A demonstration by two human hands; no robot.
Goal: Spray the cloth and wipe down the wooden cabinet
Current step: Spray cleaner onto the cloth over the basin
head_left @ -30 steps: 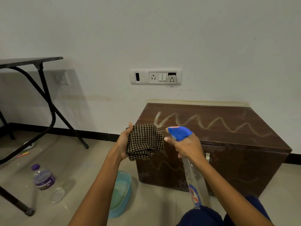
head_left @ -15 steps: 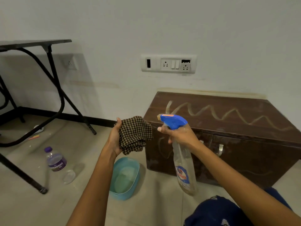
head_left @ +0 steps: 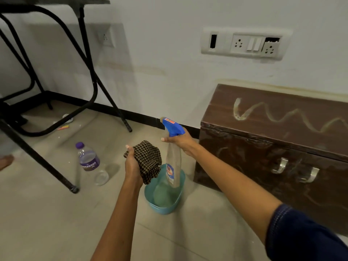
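My left hand [head_left: 132,166] grips a bunched brown checked cloth [head_left: 147,159] above the floor, left of centre. My right hand [head_left: 180,141] holds a clear spray bottle [head_left: 173,166] by its neck under the blue trigger head [head_left: 172,127], whose nozzle points left above the cloth. The bottle hangs upright right beside the cloth. The dark wooden cabinet [head_left: 273,140] stands at the right against the wall, with a pale wavy smear across its top and fainter smears on its front. Two metal handles [head_left: 295,169] sit on its front.
A blue plastic basin [head_left: 163,202] sits on the tiled floor under the cloth and bottle. A purple-capped water bottle [head_left: 88,161] stands to the left. A black metal folding table [head_left: 47,72] fills the upper left. A socket panel [head_left: 244,44] is on the wall.
The view has swung left and down, so the cabinet now sits at the right. Both hands have moved left off the cabinet's front and now hang over the blue basin.
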